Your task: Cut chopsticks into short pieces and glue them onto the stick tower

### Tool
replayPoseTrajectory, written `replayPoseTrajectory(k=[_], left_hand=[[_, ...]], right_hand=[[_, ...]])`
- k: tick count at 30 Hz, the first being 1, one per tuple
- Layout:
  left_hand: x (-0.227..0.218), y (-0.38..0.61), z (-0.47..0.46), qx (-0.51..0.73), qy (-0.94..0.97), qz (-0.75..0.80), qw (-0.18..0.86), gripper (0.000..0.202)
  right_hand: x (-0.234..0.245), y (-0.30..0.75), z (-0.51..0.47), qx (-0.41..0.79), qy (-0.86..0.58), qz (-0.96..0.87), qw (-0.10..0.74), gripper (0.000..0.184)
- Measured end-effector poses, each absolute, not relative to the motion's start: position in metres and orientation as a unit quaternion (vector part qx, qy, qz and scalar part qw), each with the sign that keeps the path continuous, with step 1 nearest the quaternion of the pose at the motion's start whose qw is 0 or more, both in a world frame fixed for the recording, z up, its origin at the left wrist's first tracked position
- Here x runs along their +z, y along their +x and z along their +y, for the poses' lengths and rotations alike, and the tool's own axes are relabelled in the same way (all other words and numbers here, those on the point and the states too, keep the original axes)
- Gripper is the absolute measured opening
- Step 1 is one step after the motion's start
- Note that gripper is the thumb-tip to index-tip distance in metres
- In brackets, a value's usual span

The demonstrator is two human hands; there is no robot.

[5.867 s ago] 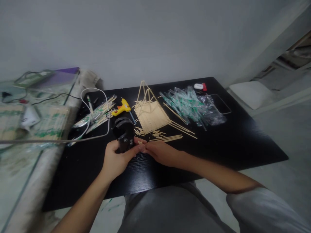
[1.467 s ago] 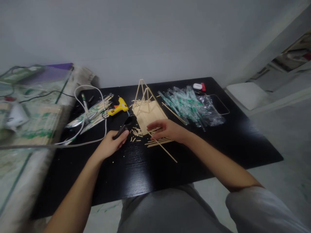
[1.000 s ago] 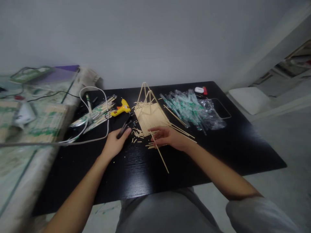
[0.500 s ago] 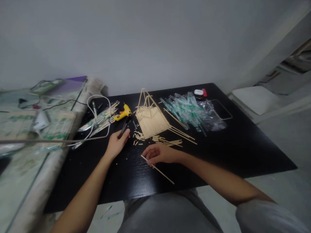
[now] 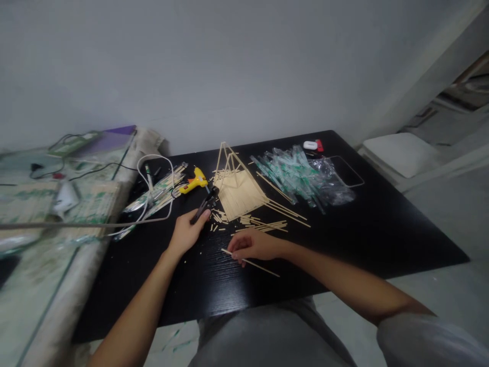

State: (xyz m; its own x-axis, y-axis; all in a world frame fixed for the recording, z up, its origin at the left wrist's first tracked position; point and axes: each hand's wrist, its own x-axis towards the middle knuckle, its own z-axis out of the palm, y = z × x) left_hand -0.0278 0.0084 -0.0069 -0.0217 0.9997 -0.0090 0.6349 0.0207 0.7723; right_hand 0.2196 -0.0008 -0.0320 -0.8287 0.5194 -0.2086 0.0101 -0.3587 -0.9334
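My left hand (image 5: 188, 230) is closed round the handles of dark pliers (image 5: 205, 205), whose jaws point up and right toward the stick model. Between the fingertips of my right hand (image 5: 254, 244) is a thin wooden stick (image 5: 263, 268), slanting down to the right just above the table. Beyond both hands stands the stick model (image 5: 242, 196), a flat base of sticks with a triangular frame rising from it. Short cut pieces (image 5: 218, 218) and longer loose sticks (image 5: 267, 225) lie in front of it. A yellow glue gun (image 5: 194, 181) rests behind the pliers.
Green-printed plastic wrappers (image 5: 294, 176) heap on the black table (image 5: 344, 244) at the right, near a white case (image 5: 310, 145). Wrapped stick packs (image 5: 160, 188) and a white cable (image 5: 171, 201) lie left. A glass-topped surface (image 5: 34, 290) adjoins the table's left side.
My left hand has moved slightly right, and the pliers have swung up and right toward the model. The stick in my right hand has tilted closer to level.
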Motion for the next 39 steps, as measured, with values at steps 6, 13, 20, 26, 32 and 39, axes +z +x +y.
replayPoseTrajectory(k=[6,13,20,26,32,39], left_hand=[[-0.008,-0.028,0.008,0.292,0.642,0.647,0.292,0.050],[-0.005,-0.027,0.007,0.284,0.651,0.646,0.281,0.047],[-0.005,-0.025,0.005,0.257,0.677,0.645,0.245,0.049],[-0.003,-0.021,0.003,0.256,0.685,0.640,0.236,0.050],[0.000,-0.030,0.001,0.260,0.629,0.679,0.275,0.058],[0.007,-0.068,-0.025,0.064,0.687,0.722,0.050,0.058]], right_hand=[[-0.030,0.221,-0.001,0.788,-0.245,-0.542,0.162,0.040],[-0.032,0.220,0.000,0.787,-0.243,-0.543,0.164,0.041],[-0.033,0.220,-0.001,0.784,-0.242,-0.546,0.167,0.038],[-0.037,0.219,-0.001,0.785,-0.239,-0.545,0.169,0.039],[-0.034,0.218,0.000,0.786,-0.254,-0.538,0.168,0.038],[-0.036,0.216,-0.003,0.787,-0.252,-0.533,0.182,0.038]])
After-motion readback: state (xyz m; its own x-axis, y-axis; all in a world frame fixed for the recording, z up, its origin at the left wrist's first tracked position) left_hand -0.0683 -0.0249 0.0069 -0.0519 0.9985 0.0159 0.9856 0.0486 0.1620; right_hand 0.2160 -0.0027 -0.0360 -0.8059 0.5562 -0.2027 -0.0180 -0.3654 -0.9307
